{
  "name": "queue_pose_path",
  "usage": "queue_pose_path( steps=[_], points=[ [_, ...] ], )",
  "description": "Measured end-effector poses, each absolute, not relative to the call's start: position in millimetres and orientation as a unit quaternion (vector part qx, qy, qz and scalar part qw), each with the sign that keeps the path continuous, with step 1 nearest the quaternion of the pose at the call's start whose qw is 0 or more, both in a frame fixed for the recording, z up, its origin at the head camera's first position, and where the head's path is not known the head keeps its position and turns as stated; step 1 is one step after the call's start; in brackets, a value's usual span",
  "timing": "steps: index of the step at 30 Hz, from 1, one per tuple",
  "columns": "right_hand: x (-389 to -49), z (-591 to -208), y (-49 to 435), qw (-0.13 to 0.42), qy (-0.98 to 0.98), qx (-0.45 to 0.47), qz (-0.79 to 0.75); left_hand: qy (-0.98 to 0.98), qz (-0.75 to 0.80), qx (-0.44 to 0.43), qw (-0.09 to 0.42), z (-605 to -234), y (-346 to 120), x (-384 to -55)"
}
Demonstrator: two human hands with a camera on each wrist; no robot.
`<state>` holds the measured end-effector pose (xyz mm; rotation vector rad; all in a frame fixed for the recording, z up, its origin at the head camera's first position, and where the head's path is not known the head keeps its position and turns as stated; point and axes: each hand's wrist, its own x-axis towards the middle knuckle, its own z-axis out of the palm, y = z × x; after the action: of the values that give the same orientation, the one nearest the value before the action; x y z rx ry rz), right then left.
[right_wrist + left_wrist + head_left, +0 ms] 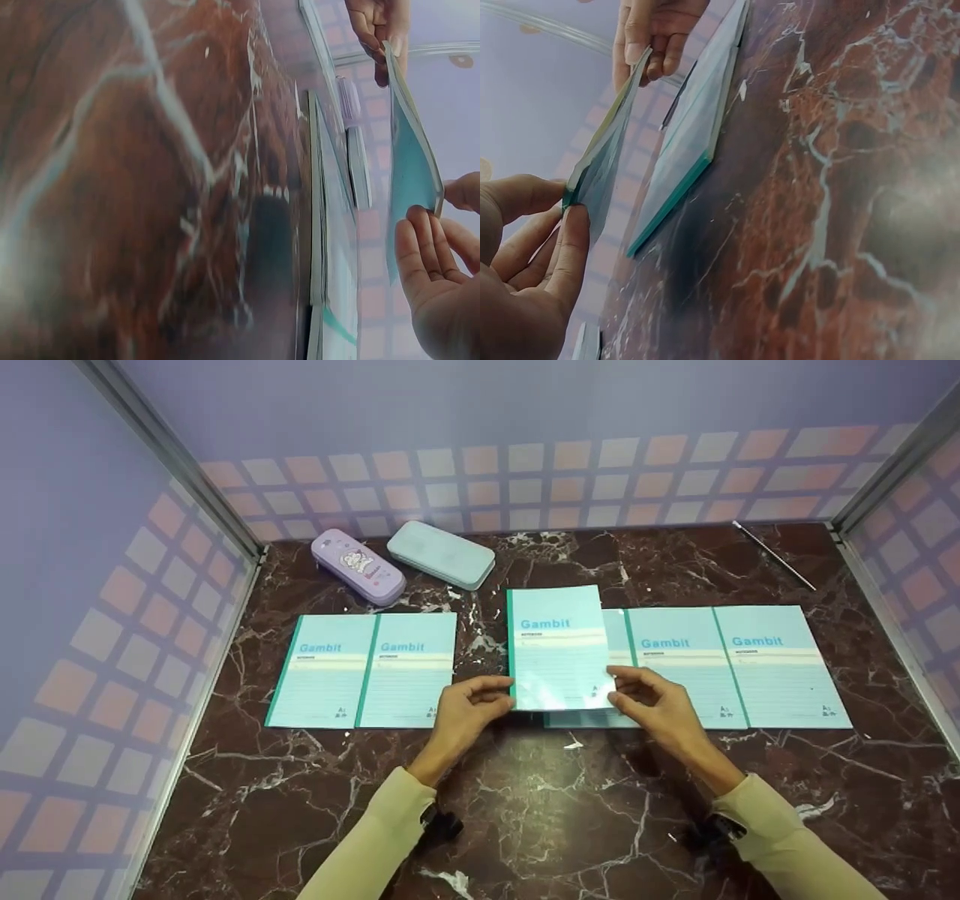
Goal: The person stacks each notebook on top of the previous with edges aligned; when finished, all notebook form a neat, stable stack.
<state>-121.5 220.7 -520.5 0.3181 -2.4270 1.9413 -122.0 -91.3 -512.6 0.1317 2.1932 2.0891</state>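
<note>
Both hands hold one light-blue notebook (pixel 559 660) with a green spine, raised above the table between two groups of similar notebooks. My left hand (pixel 469 712) pinches its lower left edge at the spine, thumb on one face and fingers on the other in the left wrist view. At the lower right edge, my right hand (pixel 660 709) pinches the pages' side. Beneath and to the right lie several notebooks, among them one with its cover in full view (pixel 686 682) and the rightmost notebook (pixel 784 682); the held one partly hides the nearest.
Two notebooks, a left one (pixel 319 690) and its neighbour (pixel 405 682), lie at the left. Behind them are a purple pencil case (pixel 360 566) and a pale-blue case (pixel 442 555). A thin pen-like stick (pixel 772 555) lies back right. Tiled panels (pixel 525 472) enclose the marble table (pixel 525 817).
</note>
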Motion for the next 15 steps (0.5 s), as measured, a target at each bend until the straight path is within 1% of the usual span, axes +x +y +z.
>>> queue_pose_path(
  steps=[6,15],
  points=[
    [-121,-521,228,0.015,-0.786,0.096,0.61,0.724,0.686,0.023,0.068,-517,-81,-126],
    [-120,-526,238,0.018,-0.808,0.083,0.583,0.748,0.661,0.015,0.066,-523,-68,-128]
  ],
)
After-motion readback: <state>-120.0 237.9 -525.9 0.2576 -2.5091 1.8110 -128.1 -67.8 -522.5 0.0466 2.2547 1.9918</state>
